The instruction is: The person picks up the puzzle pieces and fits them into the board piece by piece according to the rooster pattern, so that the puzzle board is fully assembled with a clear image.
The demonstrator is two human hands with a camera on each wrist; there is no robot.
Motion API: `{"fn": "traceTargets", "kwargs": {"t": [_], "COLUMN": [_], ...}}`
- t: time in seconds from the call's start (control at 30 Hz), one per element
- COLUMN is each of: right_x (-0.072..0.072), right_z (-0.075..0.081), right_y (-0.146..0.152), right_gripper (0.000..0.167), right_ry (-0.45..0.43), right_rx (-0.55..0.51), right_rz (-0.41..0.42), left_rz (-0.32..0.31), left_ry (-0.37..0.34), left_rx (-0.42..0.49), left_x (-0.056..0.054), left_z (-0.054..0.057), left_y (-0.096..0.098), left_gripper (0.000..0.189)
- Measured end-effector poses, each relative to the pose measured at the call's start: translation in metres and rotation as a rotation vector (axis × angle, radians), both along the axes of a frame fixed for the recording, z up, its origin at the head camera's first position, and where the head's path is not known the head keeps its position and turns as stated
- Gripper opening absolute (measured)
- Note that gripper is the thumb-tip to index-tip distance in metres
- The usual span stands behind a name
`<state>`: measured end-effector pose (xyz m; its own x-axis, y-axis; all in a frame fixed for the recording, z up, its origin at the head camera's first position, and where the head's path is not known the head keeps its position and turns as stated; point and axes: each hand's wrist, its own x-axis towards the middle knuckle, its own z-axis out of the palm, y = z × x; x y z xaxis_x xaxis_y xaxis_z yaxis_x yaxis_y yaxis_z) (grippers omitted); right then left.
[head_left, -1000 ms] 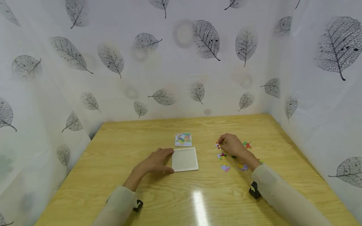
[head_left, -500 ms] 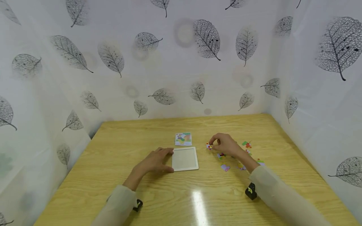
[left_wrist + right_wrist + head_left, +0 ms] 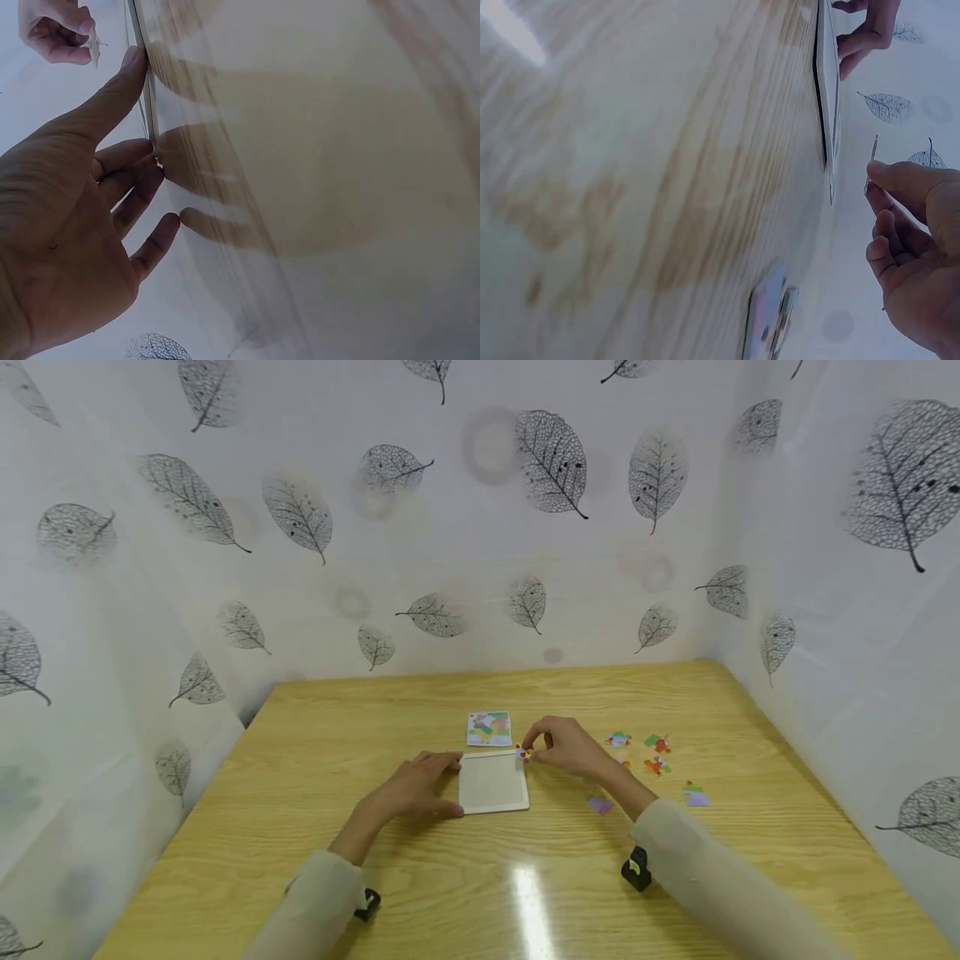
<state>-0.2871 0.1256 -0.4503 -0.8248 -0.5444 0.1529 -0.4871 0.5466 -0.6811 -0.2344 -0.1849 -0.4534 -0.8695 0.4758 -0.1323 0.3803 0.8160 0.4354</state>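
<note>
While left hand point(image 3: 409, 788), fingers apart, touches white frame point(image 3: 492, 783) | right hand point(image 3: 567, 747) pinches puzzle piece point(image 3: 522, 753)

A: State the occlusions, head view.
B: The right hand point(image 3: 564, 747) partly covers the piece point(image 3: 522, 754) between its fingertips; the piece overlaps 1 corner of the tray point(image 3: 524, 787). An orange piece point(image 3: 625, 763) is partly hidden behind the same hand.
A: Resolution limits?
B: Print on the card point(image 3: 489, 729): too small to read in detail. Held piece, both wrist views: seen edge-on, printed face hidden.
A: Blur?
B: Pieces point(image 3: 766, 319) at the lower edge, right wrist view: blurred and cut off; count cannot be told.
A: Edge crops?
B: 2 sleeves point(image 3: 309, 902): cut off below, head view. Left hand point(image 3: 877, 30), right wrist view: cut off above. Right hand, left wrist view: cut off above.
</note>
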Motion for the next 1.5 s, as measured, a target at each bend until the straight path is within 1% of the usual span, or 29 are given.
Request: {"fn": "traceTargets", "kwargs": {"t": [0.2, 0.37, 0.5, 0.67, 0.87, 1.07, 1.17, 1.33, 1.5], "right_x": [0.001, -0.001, -0.003, -0.002, 0.0, 0.0, 0.0, -0.003, -0.004], "right_z": [-0.002, -0.007, -0.011, -0.012, -0.013, -0.016, -0.016, -0.017, -0.017], "right_y": [-0.015, -0.032, -0.045, -0.059, -0.074, -0.083, -0.085, -0.089, -0.092], "right_gripper": [0.012, 0.008, 0.008, 0.009, 0.008, 0.01, 0.011, 0.012, 0.015], "right_ry": [0.0, 0.042, 0.071, 0.087, 0.088, 0.066, 0.059, 0.084, 0.081], "right_rx": [0.021, 0.057, 0.09, 0.079, 0.071, 0.076, 0.083, 0.099, 0.104], "right_rz": [0.034, 0.063, 0.08, 0.105, 0.101, 0.084, 0.078, 0.079, 0.068], "left_rz": [0.001, -0.005, -0.013, -0.023, -0.017, -0.016, -0.016, -0.023, -0.034], "left_ry": [0.001, -0.014, -0.011, -0.004, -0.01, -0.017, -0.019, -0.015, -0.008], "left_rx": [-0.02, -0.034, -0.054, -0.069, -0.06, -0.063, -0.069, -0.07, -0.068], "left_x": [-0.003, -0.004, -0.005, -0.006, -0.007, -0.008, -0.007, -0.005, -0.005], "left_z": [0.003, 0.006, 0.007, 0.006, 0.005, 0.003, 0.005, 0.008, 0.008], "left_y": [0.004, 0.007, 0.007, 0.006, 0.005, 0.004, 0.004, 0.003, 0.002], "left_gripper": [0.092, 0.092, 0.092, 0.092, 0.092, 0.093, 0.093, 0.093, 0.092]}}
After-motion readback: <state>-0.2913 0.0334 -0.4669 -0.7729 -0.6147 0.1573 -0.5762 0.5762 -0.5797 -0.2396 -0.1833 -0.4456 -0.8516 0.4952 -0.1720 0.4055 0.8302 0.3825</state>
